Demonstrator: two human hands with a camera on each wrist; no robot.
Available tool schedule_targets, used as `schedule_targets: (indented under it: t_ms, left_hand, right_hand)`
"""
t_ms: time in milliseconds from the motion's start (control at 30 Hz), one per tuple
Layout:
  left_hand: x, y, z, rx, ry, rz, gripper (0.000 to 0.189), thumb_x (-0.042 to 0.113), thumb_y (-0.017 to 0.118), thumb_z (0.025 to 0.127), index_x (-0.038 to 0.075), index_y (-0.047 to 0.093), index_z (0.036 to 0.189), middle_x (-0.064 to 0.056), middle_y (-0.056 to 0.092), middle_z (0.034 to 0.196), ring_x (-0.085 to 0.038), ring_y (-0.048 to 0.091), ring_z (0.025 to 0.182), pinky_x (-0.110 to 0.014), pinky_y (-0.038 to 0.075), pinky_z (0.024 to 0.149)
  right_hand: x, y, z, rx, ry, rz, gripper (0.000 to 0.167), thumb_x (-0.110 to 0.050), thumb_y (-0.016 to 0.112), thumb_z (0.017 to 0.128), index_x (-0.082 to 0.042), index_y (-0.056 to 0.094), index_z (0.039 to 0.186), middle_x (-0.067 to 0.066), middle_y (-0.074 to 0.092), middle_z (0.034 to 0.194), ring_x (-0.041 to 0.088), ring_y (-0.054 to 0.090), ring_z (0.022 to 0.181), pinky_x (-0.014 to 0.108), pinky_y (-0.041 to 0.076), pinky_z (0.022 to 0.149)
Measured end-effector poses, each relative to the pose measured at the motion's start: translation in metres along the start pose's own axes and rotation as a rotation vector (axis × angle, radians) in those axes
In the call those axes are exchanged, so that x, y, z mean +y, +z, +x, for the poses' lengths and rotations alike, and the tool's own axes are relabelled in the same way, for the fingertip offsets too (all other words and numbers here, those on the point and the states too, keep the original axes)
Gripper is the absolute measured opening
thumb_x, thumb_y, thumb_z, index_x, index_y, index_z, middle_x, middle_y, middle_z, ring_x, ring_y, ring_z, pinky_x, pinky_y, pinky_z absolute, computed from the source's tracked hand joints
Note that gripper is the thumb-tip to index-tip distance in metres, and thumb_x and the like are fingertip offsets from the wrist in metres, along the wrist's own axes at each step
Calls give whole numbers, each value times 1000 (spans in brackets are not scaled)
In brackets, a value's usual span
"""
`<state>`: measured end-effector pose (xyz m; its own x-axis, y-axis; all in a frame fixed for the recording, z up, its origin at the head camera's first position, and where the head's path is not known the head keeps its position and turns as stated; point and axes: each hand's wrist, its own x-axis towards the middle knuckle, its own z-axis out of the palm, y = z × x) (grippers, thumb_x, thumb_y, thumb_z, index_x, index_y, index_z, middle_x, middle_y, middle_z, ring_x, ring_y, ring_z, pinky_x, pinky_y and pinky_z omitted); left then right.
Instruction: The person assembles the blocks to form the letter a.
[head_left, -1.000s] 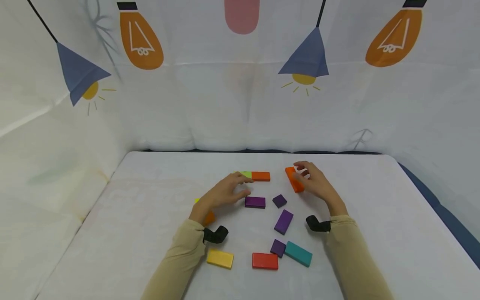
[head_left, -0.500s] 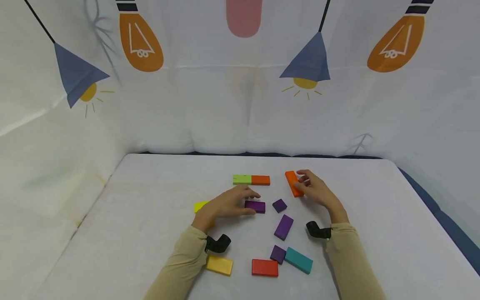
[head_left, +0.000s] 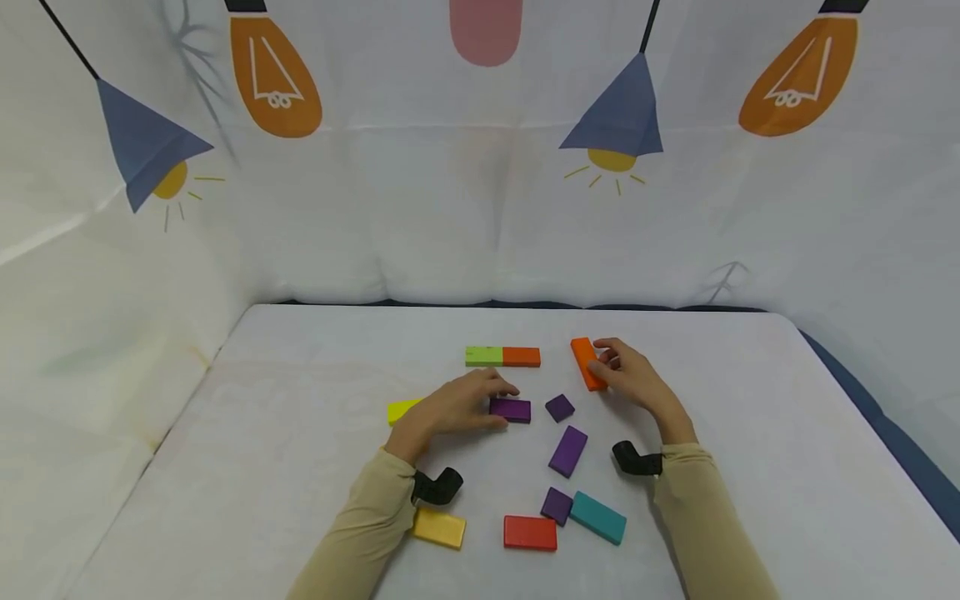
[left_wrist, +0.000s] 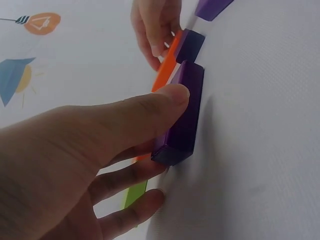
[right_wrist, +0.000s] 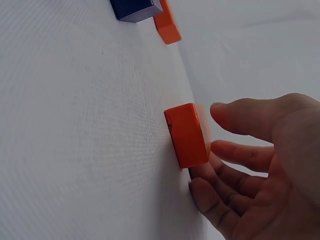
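Across a purple block lies my left hand, its thumb on the near side and its fingers toward the far side. In the left wrist view, the thumb overlaps this purple block, and the index fingertip is hidden. My right hand is at the right side of an orange block. Seen from the right wrist, the thumb hovers by the top of the orange block; the other fingers bend loosely beside it. Both blocks lie on the table.
Behind the hands, a lime-green block lies end to end with an orange-red block. Purple blocks, a red block, a teal block and yellow blocks lie nearer. A patterned white cloth stands behind the table.
My left hand has come nearer and lowered around the purple block, uncovering the lime-green one. My right fingers have drawn in slightly beside the orange block. The blocks have not moved.
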<state>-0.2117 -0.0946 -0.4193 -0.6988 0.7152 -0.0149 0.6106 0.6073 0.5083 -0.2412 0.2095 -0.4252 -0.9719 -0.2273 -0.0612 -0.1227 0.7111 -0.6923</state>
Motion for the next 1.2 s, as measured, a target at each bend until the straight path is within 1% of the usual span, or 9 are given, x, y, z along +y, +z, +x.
schedule_targets:
  t_ms: [200, 300, 467, 667, 800, 900, 933, 1100, 1200]
  left_hand:
    - [1, 2, 1, 13, 4, 10, 44, 27, 72, 84, 12, 61, 124, -1, 58, 113, -11, 51, 96, -26, 45, 87]
    - [3, 2, 1, 23, -15, 22, 43, 29, 69, 86, 13, 61, 125, -1, 58, 112, -12, 51, 95, -26, 45, 84]
    - [9, 5, 5, 56, -28, 66, 39, 31, 65, 89, 15, 60, 125, -1, 57, 115, -12, 52, 98, -26, 46, 86]
    - [17, 9, 7, 94, -21, 109, 34, 31, 62, 92, 17, 61, 123, 0, 57, 117, -12, 52, 99, -28, 46, 88]
    - [20, 12, 10, 111, -5, 135, 34, 31, 61, 92, 18, 61, 124, 0, 57, 118, -13, 53, 103, -29, 45, 92]
    - [23, 14, 13, 113, 10, 144, 33, 30, 60, 93, 19, 61, 123, 0, 57, 118, -14, 52, 105, -31, 44, 93]
    - [24, 15, 14, 113, 14, 151, 32, 30, 60, 93, 20, 61, 123, 1, 57, 119, -14, 52, 105, -32, 44, 92]
    - [28, 19, 15, 108, 11, 174, 31, 32, 59, 93, 23, 61, 123, 2, 57, 120, -15, 51, 110, -39, 41, 94]
    - [29, 20, 15, 93, 8, 172, 31, 32, 58, 94, 24, 61, 124, 2, 56, 121, -15, 51, 110, -38, 41, 94]
  right_hand:
    - [-1, 0, 0, -13, 12, -26, 48, -24, 56, 94, 3, 44, 132, 18, 55, 109, 33, 53, 102, 43, 47, 84]
    - [-1, -1, 1, -17, 7, -32, 48, -23, 56, 94, 4, 44, 132, 18, 55, 107, 32, 53, 100, 42, 47, 83]
    - [-3, -1, 0, -19, -6, -34, 49, -21, 57, 93, 4, 44, 132, 18, 55, 107, 32, 53, 99, 43, 48, 83]
    - [-5, -2, -1, -39, 22, -31, 52, -22, 57, 94, -2, 39, 139, 18, 54, 111, 33, 51, 101, 44, 48, 84]
    - [-5, -2, -1, -61, 21, -32, 55, -23, 56, 95, -5, 36, 142, 19, 52, 113, 34, 50, 104, 47, 47, 88]
    - [-4, -2, -1, -74, 18, -31, 56, -22, 55, 95, -4, 34, 144, 18, 52, 113, 34, 49, 105, 47, 46, 89]
    - [-4, -2, 0, -78, 14, -31, 57, -22, 55, 95, -4, 33, 144, 18, 52, 111, 33, 50, 103, 45, 47, 87]
    - [-3, 0, 1, -81, -16, -40, 56, -22, 54, 95, -4, 34, 145, 15, 53, 105, 30, 50, 97, 39, 46, 81]
    - [-2, 2, 1, -81, -30, -48, 55, -23, 54, 96, -4, 35, 144, 15, 54, 103, 29, 50, 96, 39, 45, 81]
